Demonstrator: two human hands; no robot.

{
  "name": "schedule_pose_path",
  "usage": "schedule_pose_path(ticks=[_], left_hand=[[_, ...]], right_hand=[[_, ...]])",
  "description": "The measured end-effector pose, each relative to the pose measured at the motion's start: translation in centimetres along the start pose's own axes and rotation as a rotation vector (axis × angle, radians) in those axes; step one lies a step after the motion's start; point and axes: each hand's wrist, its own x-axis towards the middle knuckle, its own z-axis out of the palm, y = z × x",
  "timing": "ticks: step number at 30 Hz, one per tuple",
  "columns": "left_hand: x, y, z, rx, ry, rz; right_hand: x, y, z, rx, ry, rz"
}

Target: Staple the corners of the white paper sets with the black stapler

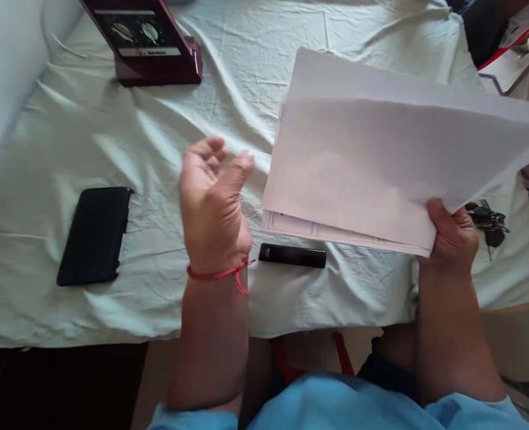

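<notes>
Lying flat toward the left of the cloth-covered surface point(156, 310), a black case point(94, 236) has open cloth before the front edge and again up to the left hand point(213, 203), whose grip is loosely curled, thumb apart from the fingers. Rightward, a slim black box point(291, 255) lies nearer that front edge, beside the lower edge of the papers point(358, 155). Farther right, the right hand point(455, 236) has its grip pinching their lower right corner, near the keys point(491, 224)
</notes>
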Motion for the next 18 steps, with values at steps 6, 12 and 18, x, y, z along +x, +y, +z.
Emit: schedule_pose_path(ticks=[6,12,18], left_hand=[[-0.1,-0.5,0.6,0.063,-0.339,-0.233],[-0.5,-0.5,1.0,0.111,-0.292,-0.158],[-0.4,-0.6,1.3,-0.015,-0.334,-0.132]], right_hand=[[0.6,-0.3,-0.3,0.068,-0.009,-0.035],[0.3,-0.3,0.2,0.077,-0.04,-0.061],[0.4,-0.6,0.3,0.095,-0.006,-0.062]])
